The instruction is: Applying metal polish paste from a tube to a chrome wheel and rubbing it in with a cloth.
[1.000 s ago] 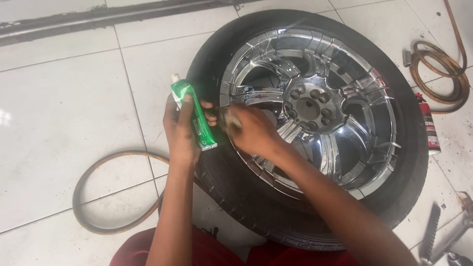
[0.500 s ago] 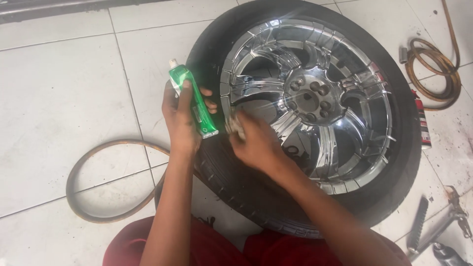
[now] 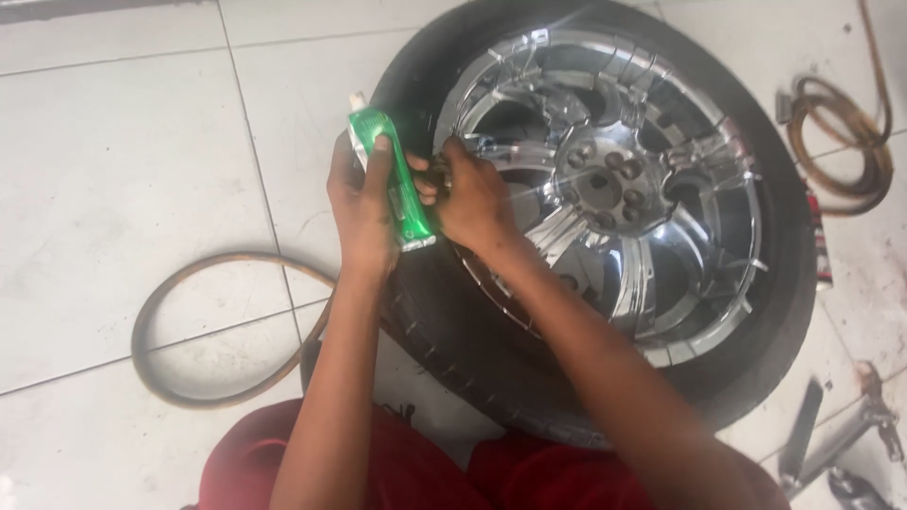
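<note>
Left hand (image 3: 364, 203): fingers wrapped round green tube (image 3: 392, 179), held over tyre (image 3: 453, 331) edge; right hand (image 3: 472, 198): fingertips pinched on small item at chrome rim (image 3: 605, 179), item unclear; tyre flat on tiled floor (image 3: 113, 170); hose loop (image 3: 217, 331) near left.

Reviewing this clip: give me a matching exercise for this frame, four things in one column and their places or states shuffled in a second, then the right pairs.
Things:
1. green tube
2. chrome wheel
3. brown hose loop
4. metal tools

Places or states:
A. on the tiles at lower right
B. lying flat inside the black tyre
C. held in the left hand
D. on the tiles left of the tyre

Pairs: 1-C, 2-B, 3-D, 4-A.

The right hand rests at the wheel's rim, close to the tube; whether it grips anything is unclear.
</note>
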